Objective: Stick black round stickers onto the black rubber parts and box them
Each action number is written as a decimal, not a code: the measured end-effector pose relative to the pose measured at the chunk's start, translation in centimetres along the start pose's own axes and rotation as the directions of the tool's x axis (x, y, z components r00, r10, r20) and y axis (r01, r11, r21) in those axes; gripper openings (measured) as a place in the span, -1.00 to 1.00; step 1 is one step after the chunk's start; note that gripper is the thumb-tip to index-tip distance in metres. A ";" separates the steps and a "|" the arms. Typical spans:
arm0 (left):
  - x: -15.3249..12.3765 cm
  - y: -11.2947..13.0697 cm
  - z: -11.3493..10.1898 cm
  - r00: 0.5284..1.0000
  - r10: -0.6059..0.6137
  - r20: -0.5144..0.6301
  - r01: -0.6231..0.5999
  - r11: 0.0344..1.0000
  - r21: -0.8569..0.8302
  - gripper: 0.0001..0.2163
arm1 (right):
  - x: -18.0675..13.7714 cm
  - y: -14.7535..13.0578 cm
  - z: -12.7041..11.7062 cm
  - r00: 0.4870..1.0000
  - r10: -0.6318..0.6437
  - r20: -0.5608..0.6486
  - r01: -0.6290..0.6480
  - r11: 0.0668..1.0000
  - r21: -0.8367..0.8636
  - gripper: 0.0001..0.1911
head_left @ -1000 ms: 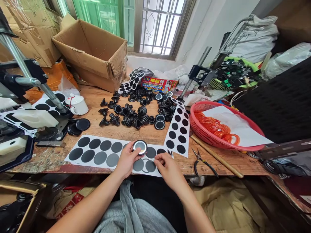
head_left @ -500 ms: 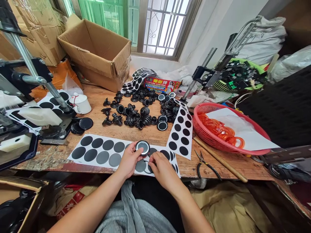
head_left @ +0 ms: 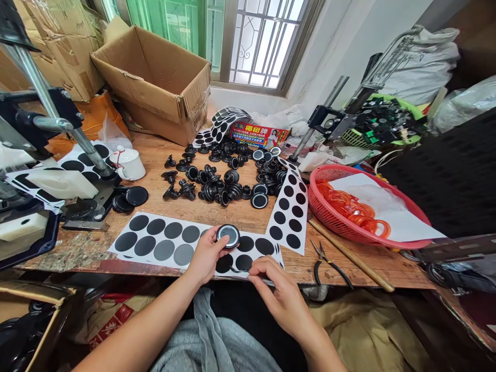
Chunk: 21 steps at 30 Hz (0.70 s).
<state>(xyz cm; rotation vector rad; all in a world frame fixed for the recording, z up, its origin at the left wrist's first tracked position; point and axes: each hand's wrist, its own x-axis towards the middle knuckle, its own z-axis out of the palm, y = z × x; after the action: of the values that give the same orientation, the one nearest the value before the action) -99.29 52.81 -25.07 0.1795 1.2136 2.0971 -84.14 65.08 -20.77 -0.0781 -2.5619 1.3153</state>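
My left hand (head_left: 207, 256) grips a round black knob (head_left: 228, 236), its flat face with a silver ring turned up and my thumb on its rim. Under it lies a white sheet of round black stickers (head_left: 163, 227) along the table's front edge. My right hand (head_left: 271, 276) pinches a thin dark piece (head_left: 241, 269) between thumb and fingertips, low over the sheet's right part; its exact kind is unclear. A second sticker sheet (head_left: 287, 212) runs away at the right. Behind, several black knobs (head_left: 232, 178) lie in loose heaps.
A red basket (head_left: 321, 206) with orange rings stands at the right, near pliers (head_left: 327, 263) and a wooden stick (head_left: 352, 256). A white mug (head_left: 130, 165) and a metal press (head_left: 93, 155) stand left. An open cardboard box (head_left: 155, 98) sits at the back.
My right hand has drawn right and slightly down, away from the knob, its fingers now more extended. The sticker sheet's right end lies differently. My left hand still grips the knob in place.
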 end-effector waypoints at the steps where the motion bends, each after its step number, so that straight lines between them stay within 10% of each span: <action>1: 0.0 0.0 0.0 1.000 -0.001 0.000 0.001 1.000 -0.002 -0.67 | -0.1 -0.1 0.0 0.999 0.021 -0.030 -0.020 0.999 0.032 -0.92; 13: -0.8 1.5 0.4 0.999 -0.007 0.054 0.009 0.999 -0.049 -0.62 | 1.7 -0.5 -0.7 0.883 0.338 -0.326 -0.137 0.849 0.510 -0.96; 21: -4.3 3.8 1.7 0.985 -0.078 0.154 0.078 0.997 0.009 -0.55 | 4.7 -2.8 0.5 0.813 0.570 -0.119 -0.231 0.503 0.833 -0.83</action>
<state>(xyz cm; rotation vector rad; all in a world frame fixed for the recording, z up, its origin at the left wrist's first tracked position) -97.22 50.10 -20.17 0.2862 1.1135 1.9755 -88.65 63.82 -17.85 -0.7395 -1.4516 2.2403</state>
